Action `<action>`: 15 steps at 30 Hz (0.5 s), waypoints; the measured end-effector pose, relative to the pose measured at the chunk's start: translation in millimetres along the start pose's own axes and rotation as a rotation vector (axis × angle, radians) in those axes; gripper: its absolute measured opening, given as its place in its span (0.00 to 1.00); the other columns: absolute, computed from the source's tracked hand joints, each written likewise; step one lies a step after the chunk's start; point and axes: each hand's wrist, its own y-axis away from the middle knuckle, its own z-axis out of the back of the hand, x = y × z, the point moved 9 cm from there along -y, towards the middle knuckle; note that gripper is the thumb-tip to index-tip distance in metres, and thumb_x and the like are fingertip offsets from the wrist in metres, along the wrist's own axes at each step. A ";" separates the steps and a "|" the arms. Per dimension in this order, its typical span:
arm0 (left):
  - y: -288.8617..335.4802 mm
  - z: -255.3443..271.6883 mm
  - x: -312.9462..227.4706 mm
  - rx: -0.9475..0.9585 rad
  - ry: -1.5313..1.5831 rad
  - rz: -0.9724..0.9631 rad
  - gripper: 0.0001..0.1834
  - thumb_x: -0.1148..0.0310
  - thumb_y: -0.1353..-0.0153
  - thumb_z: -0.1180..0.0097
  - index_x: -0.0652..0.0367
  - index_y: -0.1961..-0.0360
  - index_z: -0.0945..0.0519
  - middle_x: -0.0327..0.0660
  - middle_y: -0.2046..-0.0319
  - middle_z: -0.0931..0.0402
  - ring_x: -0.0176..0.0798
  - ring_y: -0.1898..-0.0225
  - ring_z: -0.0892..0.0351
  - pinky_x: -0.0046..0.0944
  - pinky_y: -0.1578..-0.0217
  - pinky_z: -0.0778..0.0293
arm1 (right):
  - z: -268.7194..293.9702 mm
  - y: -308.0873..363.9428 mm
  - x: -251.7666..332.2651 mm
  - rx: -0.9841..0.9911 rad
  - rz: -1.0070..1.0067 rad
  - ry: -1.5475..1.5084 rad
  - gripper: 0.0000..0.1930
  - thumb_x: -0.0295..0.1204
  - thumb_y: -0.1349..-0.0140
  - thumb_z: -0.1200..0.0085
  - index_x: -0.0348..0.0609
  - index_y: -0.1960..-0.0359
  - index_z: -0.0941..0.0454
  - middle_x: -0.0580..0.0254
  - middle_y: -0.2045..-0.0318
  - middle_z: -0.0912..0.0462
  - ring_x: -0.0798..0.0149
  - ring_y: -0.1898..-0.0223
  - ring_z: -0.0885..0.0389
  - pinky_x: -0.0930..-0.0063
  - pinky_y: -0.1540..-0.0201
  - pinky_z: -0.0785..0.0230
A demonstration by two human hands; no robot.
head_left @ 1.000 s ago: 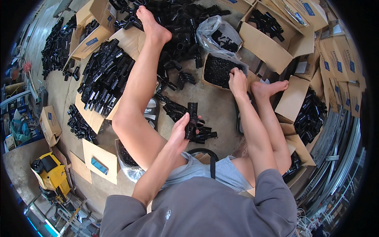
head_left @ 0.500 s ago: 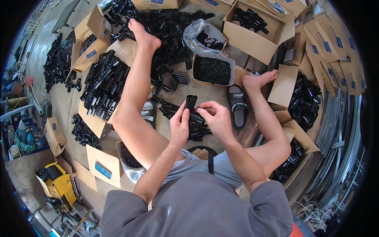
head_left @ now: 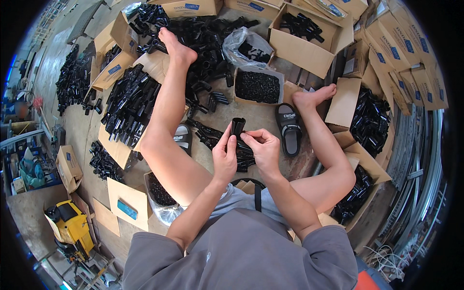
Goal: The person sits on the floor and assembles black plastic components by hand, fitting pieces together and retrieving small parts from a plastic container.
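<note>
In front of my lap a short black tubular fitting (head_left: pixel 237 126) stands upright, its open end facing up. My left hand (head_left: pixel 224 157) is closed around its left side, with the thumb in front. Against the right side of the fitting, the fingertips of my right hand (head_left: pixel 262 149) are pinched together. Any small piece between them is too hidden to make out. Below and behind my hands, several similar black fittings (head_left: pixel 205 134) lie in a loose pile on the floor.
Beyond my hands sits a box (head_left: pixel 282 90) of small black pieces, beside a plastic-lined box (head_left: pixel 231 44). Large heaps of black fittings (head_left: pixel 130 104) lie left. Open cartons (head_left: pixel 342 105) stand right. Slippers (head_left: pixel 291 133) lie between my legs; a phone (head_left: pixel 127 210) rests on cardboard.
Both hands have shifted slightly right with the fitting. My right hand has come closer in, its fingertips now against the fitting's side.
</note>
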 end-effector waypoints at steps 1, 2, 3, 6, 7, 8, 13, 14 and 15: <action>0.0 0.2 -1.2 -0.002 0.001 -0.001 0.23 0.73 0.21 0.52 0.72 0.30 0.30 0.46 0.38 0.21 0.32 0.38 0.26 0.32 0.36 0.32 | -0.4 0.2 -0.4 0.010 0.001 -0.012 0.04 0.19 0.38 0.31 0.35 0.63 0.14 0.60 0.65 0.10 0.74 0.65 0.14 0.81 0.60 0.22; -0.4 0.5 -2.3 -0.004 0.000 0.000 0.23 0.72 0.21 0.52 0.72 0.30 0.30 0.47 0.38 0.21 0.32 0.38 0.26 0.33 0.36 0.32 | 0.0 0.2 -1.3 0.012 0.002 -0.011 0.04 0.19 0.38 0.31 0.35 0.63 0.14 0.60 0.65 0.10 0.74 0.65 0.14 0.81 0.60 0.22; -0.5 0.5 -3.0 -0.005 -0.001 0.003 0.23 0.72 0.21 0.52 0.72 0.30 0.30 0.47 0.38 0.21 0.33 0.38 0.26 0.33 0.36 0.33 | -0.5 0.7 1.0 0.024 0.030 0.001 0.05 0.19 0.38 0.31 0.35 0.62 0.14 0.59 0.64 0.10 0.73 0.64 0.14 0.81 0.59 0.21; -2.2 0.5 -4.5 -0.002 -0.008 -0.022 0.23 0.72 0.21 0.51 0.72 0.30 0.30 0.49 0.37 0.21 0.33 0.38 0.26 0.34 0.35 0.33 | -5.9 1.7 10.1 0.008 0.067 -0.020 0.07 0.18 0.38 0.31 0.34 0.59 0.14 0.58 0.63 0.10 0.72 0.62 0.13 0.80 0.57 0.20; -2.5 1.1 -4.1 -0.003 -0.006 -0.020 0.23 0.72 0.21 0.51 0.72 0.30 0.30 0.49 0.37 0.21 0.33 0.38 0.26 0.34 0.35 0.33 | -5.8 2.0 13.5 -0.022 0.077 -0.054 0.09 0.18 0.39 0.31 0.33 0.58 0.15 0.58 0.62 0.10 0.71 0.62 0.12 0.79 0.56 0.20; -2.9 1.8 -4.6 -0.002 -0.010 -0.028 0.23 0.72 0.22 0.51 0.72 0.30 0.30 0.49 0.38 0.21 0.33 0.38 0.25 0.34 0.35 0.32 | -4.8 1.7 11.5 -0.021 0.076 -0.051 0.09 0.18 0.39 0.31 0.33 0.58 0.15 0.58 0.62 0.10 0.71 0.62 0.12 0.79 0.56 0.20; -2.7 5.0 -6.1 -0.006 -0.026 -0.021 0.23 0.72 0.22 0.51 0.71 0.30 0.29 0.49 0.38 0.21 0.33 0.39 0.25 0.34 0.36 0.31 | -6.8 2.1 9.2 0.051 -0.009 0.193 0.11 0.20 0.38 0.31 0.31 0.55 0.13 0.57 0.61 0.10 0.71 0.61 0.13 0.79 0.56 0.21; -2.8 6.1 -7.5 -0.010 -0.033 -0.033 0.23 0.72 0.22 0.51 0.71 0.30 0.29 0.49 0.38 0.20 0.33 0.39 0.24 0.34 0.37 0.31 | -7.7 1.4 9.4 0.053 -0.011 0.194 0.11 0.20 0.38 0.31 0.31 0.55 0.13 0.57 0.61 0.10 0.71 0.61 0.13 0.79 0.56 0.21; -3.2 6.1 -10.0 -0.011 -0.039 -0.046 0.23 0.72 0.22 0.51 0.71 0.30 0.29 0.49 0.38 0.20 0.33 0.39 0.24 0.34 0.37 0.31 | -9.0 0.1 11.4 0.060 0.003 0.202 0.10 0.21 0.38 0.31 0.31 0.56 0.13 0.58 0.62 0.10 0.72 0.61 0.13 0.79 0.56 0.21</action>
